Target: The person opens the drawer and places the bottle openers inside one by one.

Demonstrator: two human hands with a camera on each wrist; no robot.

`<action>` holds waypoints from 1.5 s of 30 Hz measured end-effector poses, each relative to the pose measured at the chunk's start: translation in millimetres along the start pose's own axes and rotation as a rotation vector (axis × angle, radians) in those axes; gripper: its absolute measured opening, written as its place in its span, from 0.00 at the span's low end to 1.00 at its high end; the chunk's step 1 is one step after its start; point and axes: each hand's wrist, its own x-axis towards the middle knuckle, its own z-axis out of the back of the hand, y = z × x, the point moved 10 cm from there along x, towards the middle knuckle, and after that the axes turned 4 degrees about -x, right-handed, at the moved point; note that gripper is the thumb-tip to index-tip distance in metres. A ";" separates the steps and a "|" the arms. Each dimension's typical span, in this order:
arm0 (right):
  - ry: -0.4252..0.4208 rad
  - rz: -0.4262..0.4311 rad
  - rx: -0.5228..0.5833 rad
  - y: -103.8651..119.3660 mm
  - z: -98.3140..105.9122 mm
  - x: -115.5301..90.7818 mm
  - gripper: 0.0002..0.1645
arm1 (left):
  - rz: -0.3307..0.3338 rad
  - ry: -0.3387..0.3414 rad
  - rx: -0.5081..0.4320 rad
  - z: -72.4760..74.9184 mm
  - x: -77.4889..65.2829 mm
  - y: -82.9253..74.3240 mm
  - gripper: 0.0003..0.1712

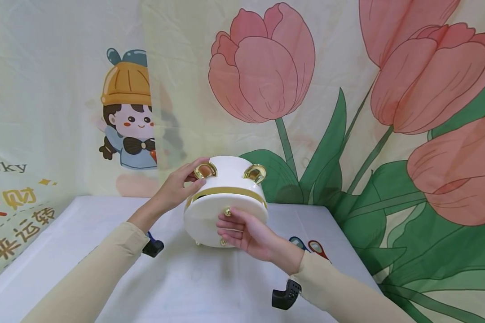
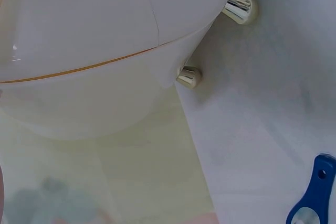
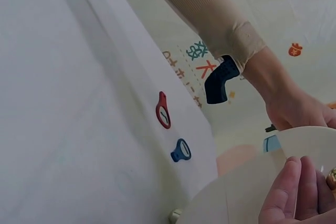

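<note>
Head view: the left hand grips the glossy white case by one gold ear on the table, the right hand, fingers nearly straight, at its gold knob, a sensible hold, contact unclear. Left wrist: stiff, probably slippery shell. Right wrist: red loop, blue loop, printed backdrop beyond.
</note>
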 end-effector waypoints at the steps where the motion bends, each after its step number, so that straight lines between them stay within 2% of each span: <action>1: 0.001 0.001 -0.002 0.2 0.2 1.0 0.27 | -0.001 0.000 0.001 0.0 0.0 -0.1 0.37; 21: -0.035 0.052 -0.084 10.7 5.1 14.4 0.31 | -0.010 -0.008 -0.001 1.2 0.1 -0.8 0.37; 33: -0.031 0.073 -0.111 13.6 5.2 21.7 0.30 | 0.026 -0.002 -0.018 0.1 -3.4 2.8 0.38; 45: -0.041 0.079 -0.120 15.9 9.8 24.4 0.28 | 0.038 0.012 -0.025 0.0 -0.8 2.5 0.37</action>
